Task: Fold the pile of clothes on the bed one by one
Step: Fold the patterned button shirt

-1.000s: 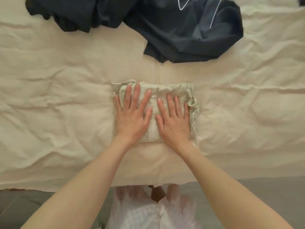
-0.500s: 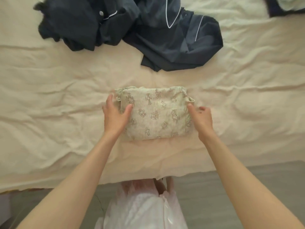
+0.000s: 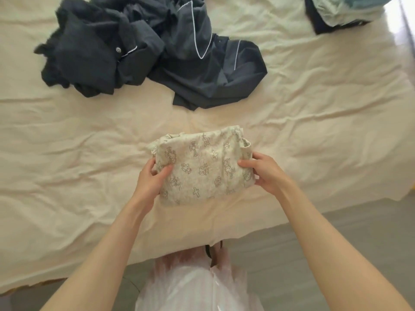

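A folded cream garment (image 3: 202, 169) printed with small crosses and cartoon figures is held just above the bed (image 3: 67, 153). My left hand (image 3: 152, 178) grips its left edge, thumb on top and fingers underneath. On the right edge, my right hand (image 3: 263, 173) grips the same way. A heap of unfolded dark navy clothes with white piping (image 3: 152, 50) lies further back on the sheet.
A stack of pale green and dark clothes (image 3: 339, 12) sits at the far right corner of the bed. The bed's near edge runs below my forearms, with grey floor (image 3: 336, 232) beyond it. White fabric I wear (image 3: 193, 288) shows at the bottom.
My hands went from pressing flat on top of the folded garment to its two sides, gripped it and raised it off the sheet. The view has tilted further up the bed.
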